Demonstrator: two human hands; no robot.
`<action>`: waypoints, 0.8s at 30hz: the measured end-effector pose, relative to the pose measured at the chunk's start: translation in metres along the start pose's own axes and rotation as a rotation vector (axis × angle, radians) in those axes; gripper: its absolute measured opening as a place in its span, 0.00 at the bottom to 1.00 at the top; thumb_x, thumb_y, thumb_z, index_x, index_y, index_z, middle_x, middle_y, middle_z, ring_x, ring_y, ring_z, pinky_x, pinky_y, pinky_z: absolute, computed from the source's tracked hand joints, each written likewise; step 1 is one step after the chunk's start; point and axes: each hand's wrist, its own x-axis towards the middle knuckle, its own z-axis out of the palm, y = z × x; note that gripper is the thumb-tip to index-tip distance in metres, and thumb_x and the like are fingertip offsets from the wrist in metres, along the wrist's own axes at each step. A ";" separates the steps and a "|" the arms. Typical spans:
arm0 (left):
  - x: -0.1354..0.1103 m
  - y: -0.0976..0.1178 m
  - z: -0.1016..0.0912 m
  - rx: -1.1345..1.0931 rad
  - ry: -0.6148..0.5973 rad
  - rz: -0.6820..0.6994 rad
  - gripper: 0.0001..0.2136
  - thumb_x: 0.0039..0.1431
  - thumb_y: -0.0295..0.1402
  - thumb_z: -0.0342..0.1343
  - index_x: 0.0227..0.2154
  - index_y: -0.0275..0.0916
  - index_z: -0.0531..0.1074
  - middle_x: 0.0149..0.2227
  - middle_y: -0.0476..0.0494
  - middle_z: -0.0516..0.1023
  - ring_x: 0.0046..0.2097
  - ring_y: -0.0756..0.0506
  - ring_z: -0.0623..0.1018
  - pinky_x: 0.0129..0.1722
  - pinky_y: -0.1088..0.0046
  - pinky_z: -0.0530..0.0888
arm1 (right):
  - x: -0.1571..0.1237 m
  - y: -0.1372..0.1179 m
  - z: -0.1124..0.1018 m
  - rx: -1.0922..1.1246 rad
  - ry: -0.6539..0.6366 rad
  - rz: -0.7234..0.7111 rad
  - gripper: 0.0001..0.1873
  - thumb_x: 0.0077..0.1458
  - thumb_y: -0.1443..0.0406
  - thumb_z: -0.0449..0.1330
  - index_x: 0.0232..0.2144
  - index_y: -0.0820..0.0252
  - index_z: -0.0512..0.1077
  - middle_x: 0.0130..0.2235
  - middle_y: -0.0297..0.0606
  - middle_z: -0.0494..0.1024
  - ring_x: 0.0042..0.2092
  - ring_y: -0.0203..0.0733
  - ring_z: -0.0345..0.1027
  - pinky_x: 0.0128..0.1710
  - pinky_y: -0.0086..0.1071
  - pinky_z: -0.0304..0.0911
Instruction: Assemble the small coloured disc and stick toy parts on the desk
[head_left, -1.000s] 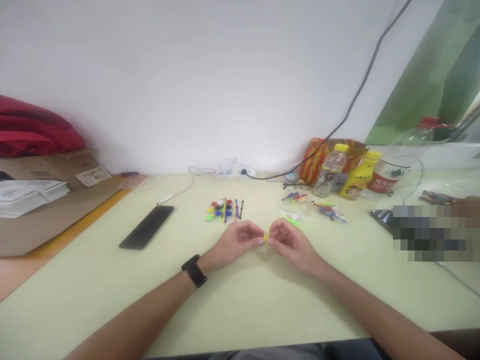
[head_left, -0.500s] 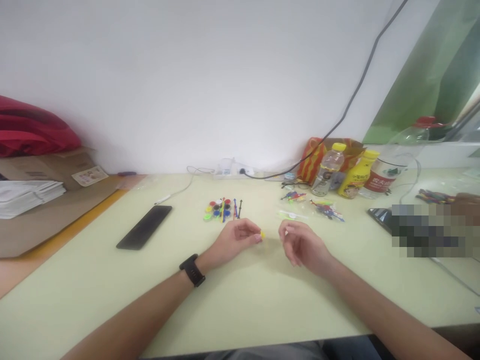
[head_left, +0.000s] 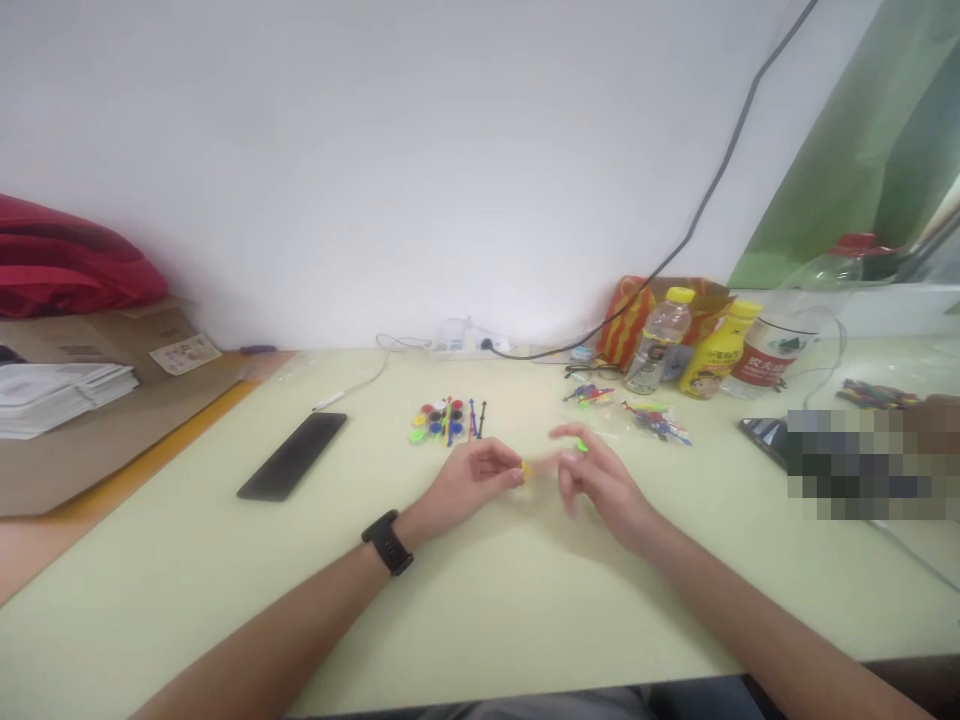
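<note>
My left hand [head_left: 472, 480], with a black watch on the wrist, pinches a small yellow plastic piece [head_left: 526, 470] between thumb and fingertips. Facing it, my right hand [head_left: 600, 490] holds a small bright green piece [head_left: 581, 446] between thumb and index finger; its exact kind is too small to make out. A pale motion blur lies between the hands, and some right fingers are smeared. Beyond my left hand lies a cluster of round coloured discs [head_left: 436, 428], with thin coloured sticks [head_left: 482, 418] beside it.
Colourful small parts in clear bags [head_left: 658, 422] lie beyond my right hand. Bottles stand behind them, including a yellow one [head_left: 718, 355]. A black phone [head_left: 294, 457] lies at left, near cardboard [head_left: 97, 425]. A power strip [head_left: 457, 340] sits by the wall.
My right hand has shifted slightly left, its index finger stretching out, and a green piece now shows in its fingers. My left hand keeps its pinch on the yellow piece.
</note>
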 end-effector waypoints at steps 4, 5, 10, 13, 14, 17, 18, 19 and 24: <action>0.000 0.000 0.001 0.005 0.003 -0.015 0.13 0.58 0.40 0.69 0.39 0.36 0.77 0.40 0.39 0.83 0.43 0.44 0.83 0.46 0.68 0.78 | 0.003 -0.004 -0.006 0.070 0.029 0.026 0.18 0.64 0.49 0.58 0.33 0.56 0.66 0.17 0.24 0.57 0.20 0.31 0.42 0.20 0.27 0.39; 0.000 0.000 0.001 0.005 0.004 -0.014 0.13 0.58 0.40 0.69 0.39 0.36 0.77 0.41 0.39 0.83 0.43 0.44 0.83 0.46 0.68 0.78 | 0.004 -0.004 -0.006 0.057 0.052 0.018 0.17 0.62 0.50 0.61 0.34 0.56 0.66 0.18 0.24 0.57 0.21 0.31 0.43 0.20 0.27 0.39; 0.000 -0.001 0.001 -0.002 0.006 -0.014 0.14 0.58 0.41 0.69 0.39 0.36 0.77 0.39 0.40 0.83 0.42 0.44 0.83 0.46 0.67 0.79 | 0.007 0.003 -0.001 -0.168 0.073 -0.012 0.18 0.59 0.51 0.66 0.41 0.54 0.67 0.31 0.29 0.69 0.24 0.31 0.55 0.23 0.28 0.52; 0.000 0.001 0.001 -0.006 -0.011 -0.011 0.14 0.58 0.41 0.69 0.39 0.36 0.77 0.38 0.40 0.83 0.43 0.43 0.83 0.46 0.66 0.79 | 0.007 0.008 0.001 -0.291 0.010 -0.059 0.19 0.58 0.51 0.66 0.44 0.54 0.67 0.42 0.34 0.72 0.27 0.31 0.60 0.27 0.29 0.59; -0.001 0.001 0.002 -0.008 -0.017 -0.007 0.14 0.58 0.41 0.69 0.39 0.36 0.77 0.38 0.40 0.83 0.43 0.43 0.83 0.46 0.66 0.79 | 0.007 0.009 0.002 -0.319 -0.011 -0.066 0.19 0.59 0.52 0.66 0.45 0.54 0.67 0.43 0.35 0.72 0.28 0.31 0.61 0.28 0.30 0.60; -0.001 0.003 0.003 0.000 -0.023 0.003 0.14 0.58 0.42 0.69 0.39 0.36 0.77 0.39 0.40 0.83 0.43 0.42 0.83 0.46 0.66 0.78 | 0.006 0.011 0.002 -0.353 -0.044 -0.071 0.19 0.60 0.52 0.65 0.45 0.54 0.67 0.45 0.36 0.72 0.28 0.31 0.62 0.28 0.30 0.61; -0.001 0.003 0.003 0.007 -0.021 0.005 0.14 0.58 0.42 0.69 0.38 0.36 0.78 0.39 0.40 0.83 0.43 0.43 0.83 0.46 0.66 0.78 | 0.005 0.011 0.003 -0.357 -0.049 -0.070 0.18 0.60 0.52 0.65 0.45 0.54 0.67 0.45 0.36 0.72 0.28 0.31 0.61 0.28 0.30 0.60; -0.001 0.003 0.003 0.015 -0.016 0.008 0.14 0.58 0.42 0.69 0.38 0.36 0.78 0.39 0.40 0.83 0.43 0.43 0.82 0.45 0.67 0.78 | 0.005 0.011 0.003 -0.361 -0.054 -0.069 0.18 0.61 0.52 0.64 0.45 0.54 0.67 0.45 0.36 0.72 0.28 0.31 0.61 0.28 0.30 0.60; -0.001 0.000 0.004 0.040 -0.017 0.016 0.13 0.59 0.42 0.68 0.38 0.37 0.78 0.38 0.42 0.82 0.42 0.44 0.81 0.44 0.68 0.78 | 0.005 0.010 0.003 -0.371 -0.061 -0.078 0.15 0.62 0.55 0.64 0.45 0.54 0.68 0.45 0.36 0.72 0.28 0.31 0.61 0.27 0.30 0.60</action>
